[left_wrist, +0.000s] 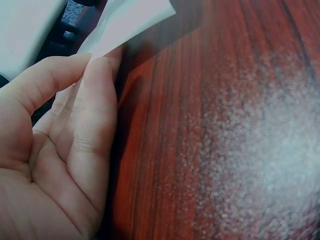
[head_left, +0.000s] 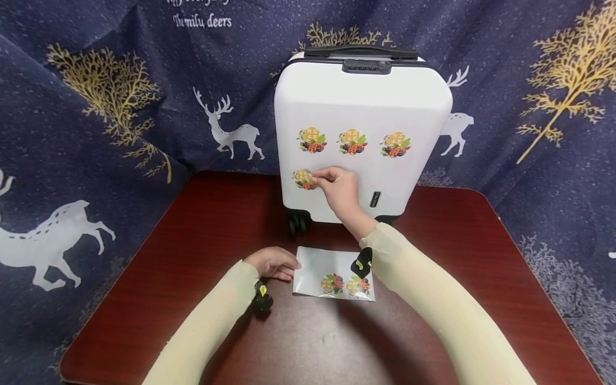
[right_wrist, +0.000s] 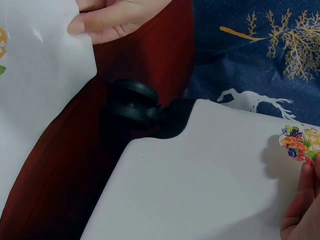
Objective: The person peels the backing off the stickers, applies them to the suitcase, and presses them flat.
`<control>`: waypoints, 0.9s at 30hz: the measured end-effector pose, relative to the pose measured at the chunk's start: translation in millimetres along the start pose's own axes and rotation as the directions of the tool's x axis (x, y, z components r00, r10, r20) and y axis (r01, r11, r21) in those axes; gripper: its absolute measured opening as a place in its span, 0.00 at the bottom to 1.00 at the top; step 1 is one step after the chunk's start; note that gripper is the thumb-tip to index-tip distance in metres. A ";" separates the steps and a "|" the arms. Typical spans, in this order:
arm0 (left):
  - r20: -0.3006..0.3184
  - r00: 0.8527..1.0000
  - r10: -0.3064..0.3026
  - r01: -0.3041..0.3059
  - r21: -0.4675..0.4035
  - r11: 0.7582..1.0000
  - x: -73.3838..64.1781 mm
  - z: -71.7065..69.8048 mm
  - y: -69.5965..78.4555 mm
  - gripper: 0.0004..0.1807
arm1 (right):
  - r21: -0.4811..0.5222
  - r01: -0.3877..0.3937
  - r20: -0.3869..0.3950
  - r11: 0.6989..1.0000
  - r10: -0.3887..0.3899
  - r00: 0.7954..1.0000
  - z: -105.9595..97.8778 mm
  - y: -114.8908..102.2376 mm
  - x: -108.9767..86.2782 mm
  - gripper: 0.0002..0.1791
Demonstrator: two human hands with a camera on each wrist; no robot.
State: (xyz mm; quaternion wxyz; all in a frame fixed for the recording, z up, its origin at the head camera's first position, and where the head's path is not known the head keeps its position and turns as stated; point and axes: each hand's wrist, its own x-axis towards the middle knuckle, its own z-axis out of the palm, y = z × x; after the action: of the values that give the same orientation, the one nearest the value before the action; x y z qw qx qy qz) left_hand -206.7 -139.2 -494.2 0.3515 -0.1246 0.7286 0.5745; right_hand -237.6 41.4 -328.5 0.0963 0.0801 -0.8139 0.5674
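Navy backdrop w/ wht deer & gold trees behind dk red tbl.

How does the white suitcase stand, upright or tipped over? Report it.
Upright: in the head view, the suitcase stands on the table, its black handle at the top and a black wheel below.

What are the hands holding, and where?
The right hand pinches a fruit sticker by its right edge; the left hand pinches the sticker sheet by its left edge.
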 end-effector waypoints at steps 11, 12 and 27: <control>0.037 0.999 0.017 -0.018 0.034 0.999 3.0 -4.4 -2.3 0.14 | 0.012 -0.036 -0.021 0.999 0.037 0.999 -1.1 0.9 0.0 0.09; 0.035 0.999 0.015 -0.016 0.032 0.999 2.1 -3.9 -1.8 0.14 | 0.011 -0.039 -0.027 0.999 0.040 0.999 -1.1 1.2 -0.3 0.09; 0.004 1.000 -0.001 0.001 0.011 1.000 0.7 -1.0 0.7 0.14 | -0.012 -0.057 -0.094 0.998 0.056 0.994 4.0 6.9 -0.5 0.09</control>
State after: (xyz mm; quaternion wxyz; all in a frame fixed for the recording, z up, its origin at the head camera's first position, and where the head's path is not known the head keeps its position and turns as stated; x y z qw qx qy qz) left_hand -208.0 -139.7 -494.0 0.3539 -0.1217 0.7309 0.5707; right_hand -239.0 40.0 -336.2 0.1190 0.0297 -0.8145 0.5670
